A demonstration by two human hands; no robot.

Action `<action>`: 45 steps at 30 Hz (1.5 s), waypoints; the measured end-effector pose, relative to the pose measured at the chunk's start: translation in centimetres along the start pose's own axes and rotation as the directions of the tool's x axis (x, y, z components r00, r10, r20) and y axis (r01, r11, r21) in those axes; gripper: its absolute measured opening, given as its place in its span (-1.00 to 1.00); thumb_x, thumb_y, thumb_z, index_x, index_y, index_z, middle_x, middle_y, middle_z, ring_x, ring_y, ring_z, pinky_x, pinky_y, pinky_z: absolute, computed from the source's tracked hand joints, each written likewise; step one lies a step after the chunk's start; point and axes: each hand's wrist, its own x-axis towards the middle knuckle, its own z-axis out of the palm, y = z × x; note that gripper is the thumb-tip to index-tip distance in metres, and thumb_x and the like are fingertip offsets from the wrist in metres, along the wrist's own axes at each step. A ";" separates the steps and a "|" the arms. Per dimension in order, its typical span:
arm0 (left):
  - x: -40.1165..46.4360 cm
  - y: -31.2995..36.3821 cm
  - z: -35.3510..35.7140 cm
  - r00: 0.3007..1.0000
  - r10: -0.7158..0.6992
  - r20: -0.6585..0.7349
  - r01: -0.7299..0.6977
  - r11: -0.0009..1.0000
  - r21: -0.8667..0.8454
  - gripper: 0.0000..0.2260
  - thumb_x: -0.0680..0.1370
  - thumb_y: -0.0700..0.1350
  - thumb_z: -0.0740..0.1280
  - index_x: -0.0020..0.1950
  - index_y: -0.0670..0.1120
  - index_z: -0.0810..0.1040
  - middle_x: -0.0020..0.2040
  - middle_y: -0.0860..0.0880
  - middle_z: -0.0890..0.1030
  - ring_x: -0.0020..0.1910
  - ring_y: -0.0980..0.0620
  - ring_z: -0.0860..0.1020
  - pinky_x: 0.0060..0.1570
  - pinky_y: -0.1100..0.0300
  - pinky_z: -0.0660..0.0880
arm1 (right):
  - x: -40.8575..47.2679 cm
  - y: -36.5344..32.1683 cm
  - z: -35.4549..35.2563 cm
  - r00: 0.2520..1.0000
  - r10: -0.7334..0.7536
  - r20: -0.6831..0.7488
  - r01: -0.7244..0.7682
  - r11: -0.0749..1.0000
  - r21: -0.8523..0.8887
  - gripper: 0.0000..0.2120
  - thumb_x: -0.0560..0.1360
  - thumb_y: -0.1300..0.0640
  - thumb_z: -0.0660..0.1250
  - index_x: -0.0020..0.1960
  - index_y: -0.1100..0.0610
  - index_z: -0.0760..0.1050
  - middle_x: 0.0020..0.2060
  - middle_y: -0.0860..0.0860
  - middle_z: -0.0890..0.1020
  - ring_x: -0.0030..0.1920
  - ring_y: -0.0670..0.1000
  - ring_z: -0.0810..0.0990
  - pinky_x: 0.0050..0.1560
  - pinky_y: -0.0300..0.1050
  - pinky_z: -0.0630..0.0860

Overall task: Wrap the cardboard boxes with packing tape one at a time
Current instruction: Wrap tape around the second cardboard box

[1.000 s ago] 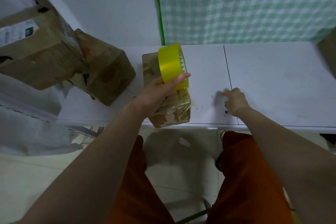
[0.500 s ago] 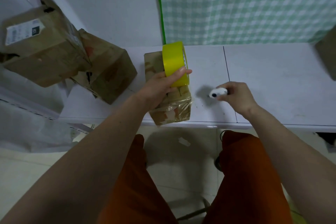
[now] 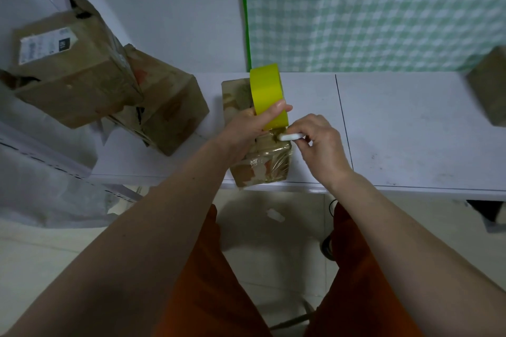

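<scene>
From the head camera, the person stood at a white desk (image 3: pixel 410 128) with both bare forearms reaching out over it. The left hand (image 3: pixel 246 128) gripped a roll of yellow packing tape (image 3: pixel 267 90), fingers curled over its outer band, and held it upright on top of a small cardboard box (image 3: pixel 257 164). That box sat at the near edge of the desk, its front end slightly overhanging, and glossy clear tape already covered its near end.

The right hand (image 3: pixel 319 142) pinched a small white cutter-like tool (image 3: pixel 290 136) between thumb and fingers. The tip of the tool touched the stretch of tape just below the roll, on the top of the box. I could not make out a blade.

To the left, two bigger cardboard boxes lay tilted: a labelled box (image 3: pixel 74 74) leaned over the desk's left end, and a second worn box (image 3: pixel 169 107) rested on the desk beside it, touching it. Another brown box (image 3: pixel 490 87) showed at the far right edge. Behind the desk hung a green checked cloth (image 3: pixel 369 8) against a pale wall. Orange trousers (image 3: pixel 213 282) and a tiled floor (image 3: pixel 273 241) showed below.
</scene>
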 end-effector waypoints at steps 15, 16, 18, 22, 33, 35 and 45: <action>-0.1 0.0 0.3 1.000 0.004 -0.018 -0.005 0.998 -0.066 -0.81 0.56 0.05 0.32 -0.02 -0.01 0.66 -0.01 0.01 0.70 0.08 0.00 0.64 0.18 0.00 0.54 | 0.1 -0.1 0.5 0.997 -0.073 -0.004 0.073 0.997 -0.038 -0.78 0.37 0.45 0.38 -0.07 0.21 0.65 -0.17 0.10 0.57 -0.08 0.05 0.46 -0.10 -0.20 0.41; -0.2 0.1 0.3 1.000 -0.005 -0.012 0.005 0.998 -0.070 -0.80 0.55 0.06 0.32 0.00 -0.01 0.66 0.01 -0.01 0.69 0.10 -0.02 0.64 0.18 0.00 0.54 | 0.1 -0.2 0.7 0.997 -0.076 0.003 0.076 0.995 -0.065 -0.77 0.36 0.46 0.39 -0.07 0.22 0.65 -0.18 0.11 0.56 -0.08 0.05 0.45 -0.10 -0.19 0.40; -0.3 0.1 0.3 1.000 -0.008 0.003 0.008 0.997 -0.078 -0.75 0.49 0.11 0.35 0.01 -0.02 0.66 0.05 -0.05 0.68 0.11 -0.04 0.63 0.20 -0.02 0.53 | 0.0 -0.1 0.7 0.996 -0.087 0.009 0.088 0.991 -0.105 -0.77 0.36 0.46 0.39 -0.06 0.22 0.64 -0.18 0.12 0.53 -0.08 0.06 0.44 -0.13 -0.18 0.39; -0.3 0.0 0.4 1.000 0.009 0.002 -0.009 0.996 -0.085 -0.68 0.40 0.18 0.40 -0.01 0.00 0.68 0.09 -0.04 0.67 0.16 -0.04 0.61 0.30 -0.11 0.45 | -0.2 0.3 0.1 0.995 -0.087 -0.037 0.080 0.982 -0.172 -0.87 0.42 0.40 0.40 -0.07 0.24 0.63 -0.19 0.12 0.52 -0.11 0.10 0.46 -0.16 -0.07 0.43; 0.0 1.8 1.1 0.989 0.084 -0.118 -0.114 0.957 -0.268 -0.85 0.63 -0.13 0.24 -0.10 0.04 0.54 0.03 0.02 0.63 0.18 -0.02 0.54 0.30 -0.04 0.41 | -2.0 5.3 -3.1 0.719 0.686 -0.112 -0.645 0.719 0.258 -0.77 0.49 0.34 0.33 0.06 0.09 0.45 -0.10 0.15 0.60 -0.20 0.12 0.58 -0.13 -0.03 0.55; 0.5 2.2 1.5 0.989 0.095 -0.111 -0.121 0.958 -0.258 -0.81 0.61 -0.11 0.28 -0.15 0.01 0.64 -0.02 0.05 0.65 0.17 0.01 0.55 0.34 -0.02 0.39 | -2.5 7.0 -3.6 0.586 0.805 -0.087 -0.746 0.579 0.330 -0.77 0.52 0.39 0.24 0.09 0.13 0.38 -0.03 0.23 0.57 -0.28 0.10 0.56 -0.23 -0.09 0.54; 5.9 -0.3 8.9 0.999 0.037 -0.006 -0.037 0.999 -0.010 -0.74 0.41 -0.12 0.53 0.08 -0.04 0.65 0.01 0.07 0.69 0.00 0.17 0.64 0.02 0.36 0.51 | -3.3 14.0 -6.8 0.330 0.941 0.079 -0.895 0.285 0.345 -0.63 0.53 0.41 0.24 0.32 0.24 0.39 0.22 0.24 0.50 -0.12 0.08 0.57 0.20 0.08 0.52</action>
